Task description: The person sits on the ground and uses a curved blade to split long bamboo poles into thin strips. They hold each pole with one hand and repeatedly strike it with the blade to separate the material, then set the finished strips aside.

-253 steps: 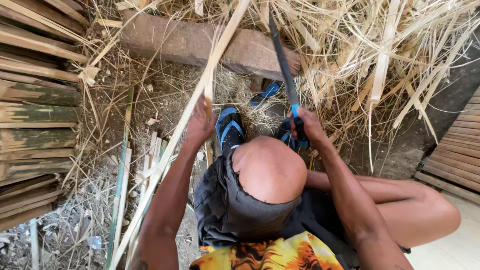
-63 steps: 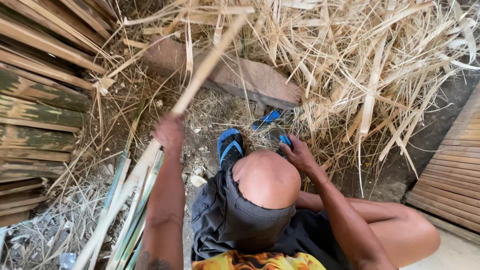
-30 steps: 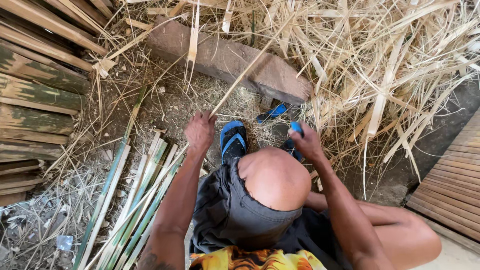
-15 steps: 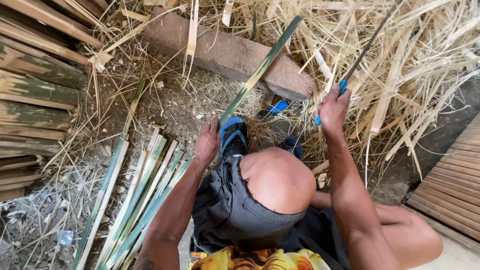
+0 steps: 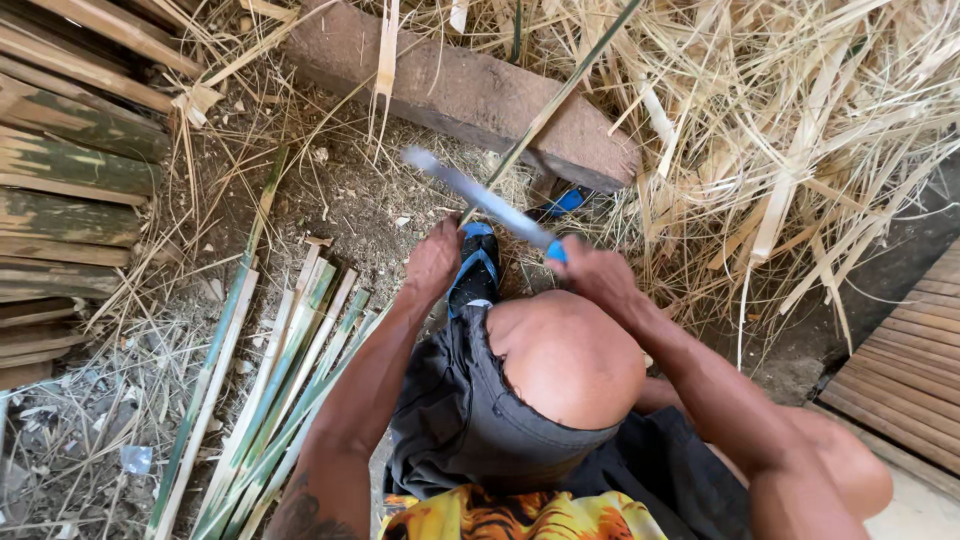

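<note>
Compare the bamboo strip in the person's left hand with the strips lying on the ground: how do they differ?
The held strip slants up off the ground, gripped by the left hand; the ground strips lie flat, untouched. The held strip is single; the ground strips lie bundled side by side. All are long, thin and greenish.

Outdoor bamboo-splitting workplace on bare dirt ground (image 5: 350, 200). Evidence: heap of dry pale bamboo shavings (image 5: 800, 130), split green bamboo strips (image 5: 280, 390) laid side by side, stacked bamboo poles (image 5: 70, 190) at one edge, a worn wooden chopping block (image 5: 460, 90), plank flooring (image 5: 910, 370) adjoining.
</note>
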